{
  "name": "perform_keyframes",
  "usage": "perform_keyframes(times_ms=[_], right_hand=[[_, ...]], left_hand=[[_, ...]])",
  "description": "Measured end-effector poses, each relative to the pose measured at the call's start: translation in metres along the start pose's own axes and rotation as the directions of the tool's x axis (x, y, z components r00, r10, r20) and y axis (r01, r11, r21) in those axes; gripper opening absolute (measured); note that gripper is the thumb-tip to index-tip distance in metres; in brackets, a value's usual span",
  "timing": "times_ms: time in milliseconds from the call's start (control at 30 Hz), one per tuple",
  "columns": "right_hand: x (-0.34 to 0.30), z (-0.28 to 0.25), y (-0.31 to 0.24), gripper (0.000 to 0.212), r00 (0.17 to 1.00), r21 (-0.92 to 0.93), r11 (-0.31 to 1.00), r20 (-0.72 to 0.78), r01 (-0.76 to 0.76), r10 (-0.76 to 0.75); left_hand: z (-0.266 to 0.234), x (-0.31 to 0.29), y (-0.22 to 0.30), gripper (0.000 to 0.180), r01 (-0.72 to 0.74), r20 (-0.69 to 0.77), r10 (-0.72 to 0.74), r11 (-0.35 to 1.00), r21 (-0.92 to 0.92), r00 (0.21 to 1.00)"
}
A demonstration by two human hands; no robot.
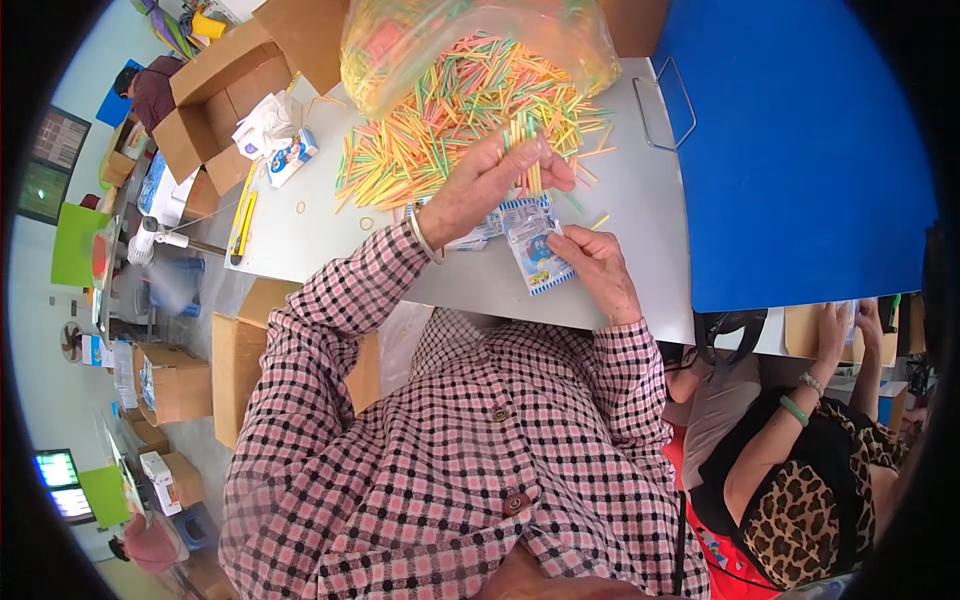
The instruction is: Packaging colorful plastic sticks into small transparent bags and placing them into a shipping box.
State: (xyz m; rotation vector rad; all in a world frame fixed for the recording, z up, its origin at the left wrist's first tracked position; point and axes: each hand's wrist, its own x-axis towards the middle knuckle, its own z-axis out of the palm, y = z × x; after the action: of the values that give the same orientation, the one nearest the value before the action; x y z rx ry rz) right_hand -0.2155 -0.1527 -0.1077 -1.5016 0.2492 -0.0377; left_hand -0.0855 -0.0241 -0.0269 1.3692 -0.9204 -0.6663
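My left hand (490, 182) is closed around a small bundle of thin coloured sticks (533, 178), whose lower ends point down toward a packet. With my right hand (600, 268) I pinch that small printed plastic packet (538, 262), clear with blue-striped edges. The sticks' ends are just above the packet's top; I cannot tell whether they are inside it. More flat packets (470, 243) lie beneath my left wrist. Beyond my hands spreads a big heap of yellow, green, pink and orange sticks (400, 150), spilling from a clear plastic bag (480, 30).
On the white table (325, 235) are a yellow utility knife (243, 225), rubber bands (366, 223) and a tissue pack (290, 160). A blue panel (790, 160) with a metal handle (665, 105) borders the right. An open cardboard box (225, 100) stands left. Another person's arms (775, 440) work at right.
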Motion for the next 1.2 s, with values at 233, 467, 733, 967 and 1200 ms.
perform_keyframes(times_ms=[233, 467, 733, 967, 1200], right_hand=[[-0.001, 0.001, -0.002, 0.019, 1.0, -0.026, 1.0, 0.0, 0.005, -0.005], [-0.005, 0.003, -0.009, 0.02, 1.0, 0.044, 0.999, -0.024, -0.017, 0.018], [-0.002, 0.001, 0.001, 0.023, 0.997, 0.008, 0.997, -0.027, 0.079, -0.079], [-0.001, 0.004, -0.004, 0.019, 0.976, -0.051, 0.981, -0.107, 0.185, -0.19], [0.001, 0.0, -0.001, 0.019, 0.985, 0.08, 0.99, -0.137, 0.119, -0.107]], left_hand=[[0.006, -0.003, -0.01, 0.039, 0.023, 0.017, -0.023, 1.0, 0.001, 1.0], [0.011, -0.011, -0.02, 0.027, 0.076, -0.071, -0.089, 0.983, -0.165, 0.994], [0.003, -0.018, -0.026, 0.033, 0.161, 0.089, -0.155, 0.984, -0.069, 0.984], [-0.005, -0.009, -0.026, 0.029, 0.033, 0.01, -0.032, 0.985, -0.171, 0.999], [-0.011, -0.003, -0.012, 0.036, -0.178, 0.279, 0.042, 0.858, 0.481, 0.959]])
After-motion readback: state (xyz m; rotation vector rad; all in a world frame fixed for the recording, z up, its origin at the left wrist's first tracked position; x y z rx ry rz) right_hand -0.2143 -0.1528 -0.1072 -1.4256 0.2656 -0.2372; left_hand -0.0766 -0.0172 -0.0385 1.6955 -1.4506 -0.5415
